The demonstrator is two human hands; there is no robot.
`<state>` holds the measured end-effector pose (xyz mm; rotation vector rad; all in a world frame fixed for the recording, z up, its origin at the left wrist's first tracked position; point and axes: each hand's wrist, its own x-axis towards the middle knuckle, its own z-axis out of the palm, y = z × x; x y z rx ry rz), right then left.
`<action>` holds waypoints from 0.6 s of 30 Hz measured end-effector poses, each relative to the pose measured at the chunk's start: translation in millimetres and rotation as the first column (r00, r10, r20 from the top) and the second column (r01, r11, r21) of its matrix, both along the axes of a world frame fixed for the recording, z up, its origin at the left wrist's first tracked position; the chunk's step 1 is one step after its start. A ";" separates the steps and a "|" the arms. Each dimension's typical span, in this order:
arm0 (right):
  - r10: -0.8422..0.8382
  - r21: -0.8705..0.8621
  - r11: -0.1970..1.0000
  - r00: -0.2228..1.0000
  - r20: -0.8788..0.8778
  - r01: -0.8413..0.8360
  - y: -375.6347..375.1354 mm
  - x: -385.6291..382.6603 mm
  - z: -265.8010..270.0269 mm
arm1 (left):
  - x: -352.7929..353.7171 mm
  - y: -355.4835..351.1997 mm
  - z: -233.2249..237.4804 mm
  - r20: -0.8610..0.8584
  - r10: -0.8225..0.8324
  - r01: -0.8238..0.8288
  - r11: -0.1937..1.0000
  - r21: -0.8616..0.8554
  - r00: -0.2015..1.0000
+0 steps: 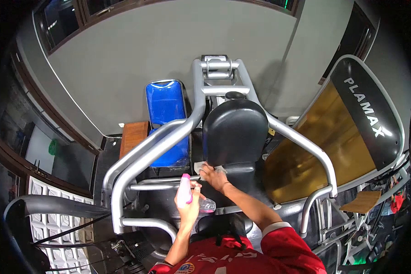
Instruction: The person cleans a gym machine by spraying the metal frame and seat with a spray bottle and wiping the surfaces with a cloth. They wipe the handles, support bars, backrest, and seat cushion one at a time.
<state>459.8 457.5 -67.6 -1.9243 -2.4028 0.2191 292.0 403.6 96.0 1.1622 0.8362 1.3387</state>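
Note:
My left hand [190, 211] is wrapped around a spray bottle [185, 192] with a white and pink trigger head and a clear body, held low in front of my red shirt. Against the lower edge of a black padded backrest [235, 132], my right hand [213, 178] presses a pale, crumpled cloth [198, 167]. Its fingers are closed over the cloth, which shows on both sides of them. The backrest stands upright on a gym machine with a thick silver tube frame [157, 150] curving around both sides.
A blue chair [165, 102] and a small wooden table [133, 137] stand behind the frame at left. On the right rises a tall panel [324, 137] lettered PLAMAX. A black curved bar [55, 204] lies at lower left, and a grey wall [169, 41] closes the back.

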 end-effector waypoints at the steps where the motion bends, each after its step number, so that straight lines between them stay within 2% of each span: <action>1: 0.005 0.029 1.000 0.998 0.058 -0.007 -3.4 5.5 -3.9 | 1.0 -0.7 -0.1 0.000 0.002 -0.002 1.000 -0.001 1.000; 2: 0.007 0.058 0.998 0.993 0.116 -0.014 -7.9 12.1 -7.7 | 2.4 -1.9 -0.6 -0.010 0.001 -0.001 1.000 -0.008 1.000; 3: 0.056 0.286 0.955 0.994 0.093 -0.081 -14.7 17.9 2.4 | 2.6 -2.3 -0.5 -0.021 0.000 0.000 1.000 -0.013 1.000; 4: 0.055 0.289 0.954 0.994 0.092 -0.079 -19.4 22.9 6.9 | 2.2 -1.9 0.7 -0.023 -0.001 0.001 1.000 -0.009 1.000; 6: 0.052 0.401 0.914 0.998 0.030 -0.060 -29.3 33.2 18.1 | 2.4 -2.2 4.0 -0.035 -0.016 0.015 1.000 -0.008 0.999; 7: -0.040 0.240 0.970 0.997 0.061 0.024 -35.8 39.3 27.3 | 1.8 -2.1 5.2 -0.033 -0.020 0.020 1.000 -0.006 0.999; 8: -0.047 0.241 0.970 0.997 0.065 0.030 -44.2 48.7 38.5 | 0.9 -2.1 6.0 -0.027 -0.036 0.036 0.999 -0.024 0.999; 10: -0.145 0.346 0.930 0.989 0.030 0.126 -64.2 73.9 53.0 | 2.4 -3.3 7.6 -0.016 -0.065 0.064 0.997 -0.042 0.998; 12: -0.199 0.364 0.915 0.979 0.036 0.172 -77.1 102.3 47.6 | 4.9 -3.9 9.0 0.045 -0.011 0.013 0.999 -0.042 0.999; 15: -0.274 0.344 0.911 0.957 0.099 0.226 -94.7 128.5 54.6 | 5.3 -3.5 6.9 0.074 -0.015 0.020 0.998 -0.064 0.997; 16: -0.300 0.370 0.898 0.947 0.117 0.239 -98.0 135.6 52.2 | 5.2 -3.9 7.0 0.090 -0.012 0.020 0.996 -0.084 0.996; 18: -0.512 0.204 0.854 0.844 0.159 0.479 -102.2 175.9 0.8 | 6.7 -2.1 2.4 0.086 0.005 0.002 0.997 -0.073 0.996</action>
